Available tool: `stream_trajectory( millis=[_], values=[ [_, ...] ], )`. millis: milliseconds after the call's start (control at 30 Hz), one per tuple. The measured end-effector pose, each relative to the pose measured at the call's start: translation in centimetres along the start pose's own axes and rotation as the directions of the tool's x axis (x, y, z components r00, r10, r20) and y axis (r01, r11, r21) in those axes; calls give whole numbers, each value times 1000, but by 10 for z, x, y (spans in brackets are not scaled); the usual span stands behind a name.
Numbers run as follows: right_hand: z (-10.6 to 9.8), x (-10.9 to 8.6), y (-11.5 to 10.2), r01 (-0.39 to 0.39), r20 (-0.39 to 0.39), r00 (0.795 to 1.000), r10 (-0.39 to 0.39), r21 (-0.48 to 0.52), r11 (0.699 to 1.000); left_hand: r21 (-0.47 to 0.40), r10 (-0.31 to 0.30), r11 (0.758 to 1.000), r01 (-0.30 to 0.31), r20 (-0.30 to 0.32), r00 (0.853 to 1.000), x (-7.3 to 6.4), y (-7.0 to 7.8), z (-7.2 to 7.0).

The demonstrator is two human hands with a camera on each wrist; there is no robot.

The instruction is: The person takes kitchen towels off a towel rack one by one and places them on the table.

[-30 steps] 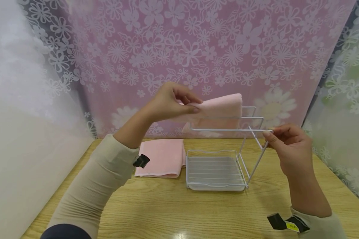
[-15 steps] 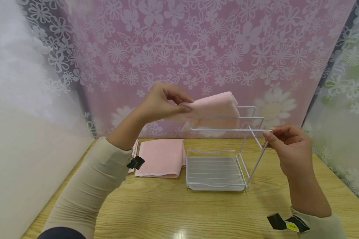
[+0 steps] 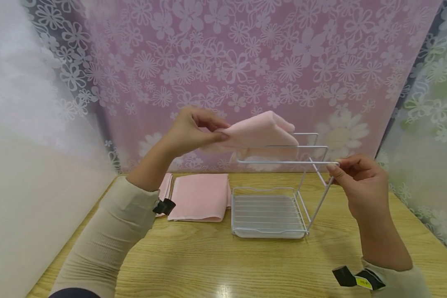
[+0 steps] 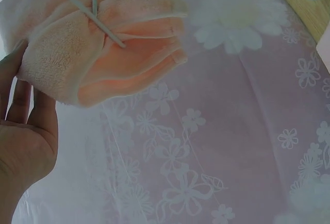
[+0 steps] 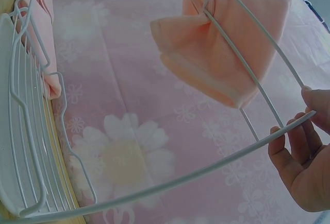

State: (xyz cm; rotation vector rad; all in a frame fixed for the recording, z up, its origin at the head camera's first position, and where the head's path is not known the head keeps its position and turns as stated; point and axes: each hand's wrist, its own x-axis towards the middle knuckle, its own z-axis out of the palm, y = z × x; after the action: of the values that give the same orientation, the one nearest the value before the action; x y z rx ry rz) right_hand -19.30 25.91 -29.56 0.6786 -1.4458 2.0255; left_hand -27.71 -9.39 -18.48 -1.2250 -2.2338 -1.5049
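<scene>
A light pink towel (image 3: 258, 134) hangs at the upper bars of a white wire rack (image 3: 283, 162). My left hand (image 3: 186, 133) pinches the towel's left end between thumb and fingers, above the table. The towel's right end is bent, its folded layers parting. From beneath, in the left wrist view, the towel (image 4: 56, 59) shows fluffy pile, with rack bars running against it. My right hand (image 3: 368, 190) grips the rack's upper front right corner; in the right wrist view the fingers (image 5: 281, 154) curl at the frame and the thumb lies on a bar.
The rack's base holds a shallow tray (image 3: 268, 213) under a wire grid. Left of it on the wooden table (image 3: 193, 256) lies a folded pink towel (image 3: 199, 198), with another folded pink cloth (image 3: 165, 187) partly behind my left sleeve. A flowered curtain (image 3: 246, 54) stands behind.
My left hand has moved left and slightly down, drawing the towel along the bars. The towel's right end has slid left and buckled into a peak. The right hand and rack stay put.
</scene>
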Motion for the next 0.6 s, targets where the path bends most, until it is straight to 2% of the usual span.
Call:
stream_trajectory(
  millis=[167, 400, 600],
  values=[
    [-1, 0, 1, 20, 19, 1000, -20, 16, 1000, 6, -3, 1000, 3, -4, 1000, -4, -2, -4],
    [-1, 0, 2, 24, 27, 999, -25, 20, 1000, -34, -18, 999, 17, -16, 1000, -9, -8, -10],
    [-1, 0, 1, 20, 20, 1000, -20, 0, 1000, -29, -25, 999, 24, -52, 998, -14, -11, -16]
  ],
)
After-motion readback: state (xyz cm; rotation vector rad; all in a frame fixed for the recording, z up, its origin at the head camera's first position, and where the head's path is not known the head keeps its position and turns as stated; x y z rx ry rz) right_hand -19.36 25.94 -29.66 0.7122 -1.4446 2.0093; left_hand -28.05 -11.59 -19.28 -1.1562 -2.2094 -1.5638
